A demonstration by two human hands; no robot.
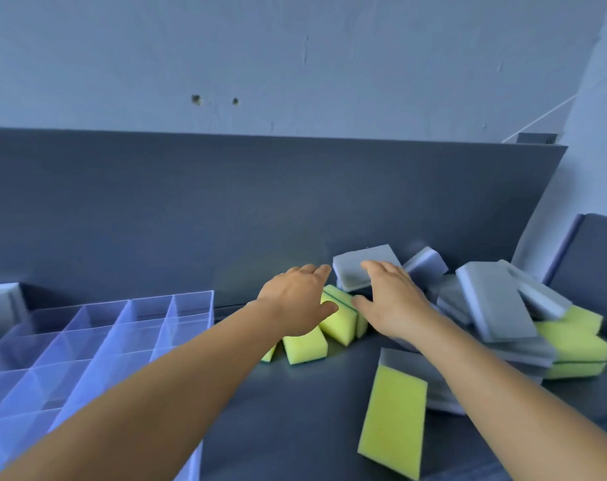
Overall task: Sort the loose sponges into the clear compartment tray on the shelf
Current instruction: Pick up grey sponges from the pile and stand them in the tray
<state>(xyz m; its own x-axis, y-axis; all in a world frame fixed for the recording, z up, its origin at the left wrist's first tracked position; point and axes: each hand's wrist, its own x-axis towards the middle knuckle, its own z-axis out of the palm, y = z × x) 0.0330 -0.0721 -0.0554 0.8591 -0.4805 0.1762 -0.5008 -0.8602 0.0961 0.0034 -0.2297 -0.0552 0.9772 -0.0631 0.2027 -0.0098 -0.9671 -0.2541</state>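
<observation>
A heap of loose sponges lies on the dark shelf at the right: grey ones and yellow ones. One yellow sponge lies flat in front. My left hand and my right hand reach side by side into the heap's left end, fingers spread. Between them stands a yellow sponge with a green layer; both thumbs touch it. My right fingers rest on a grey sponge leaning at the back wall. The clear compartment tray sits at the left, its cells holding nothing.
A dark back panel rises behind the shelf, with a pale wall above it. A dark side panel closes the right end. Bare shelf surface lies between tray and heap.
</observation>
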